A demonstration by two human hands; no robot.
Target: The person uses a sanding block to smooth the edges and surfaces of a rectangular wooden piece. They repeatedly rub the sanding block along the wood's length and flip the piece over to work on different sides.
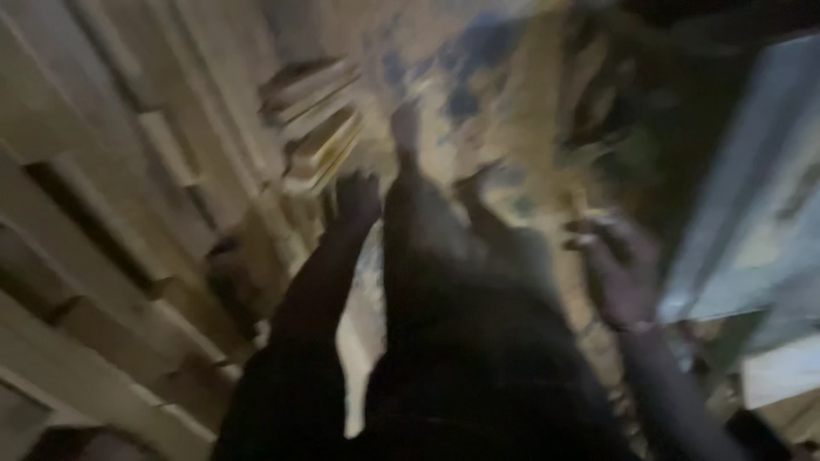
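The view is dark and heavily blurred by motion. I look down along my own body and legs in dark clothing, with a bare foot (405,128) stretched toward a patterned floor covering (478,77). My left hand (357,198) hangs beside my left leg, near a stack of pale wooden boards (320,119). My right hand (617,266) is out to the right, fingers apart, with nothing visible in it. Whether the left hand holds anything cannot be made out.
Pale wooden planks or frames (111,256) fill the whole left side. A light grey-blue panel (752,196) stands at the right edge. Dark clutter (632,102) lies at the upper right.
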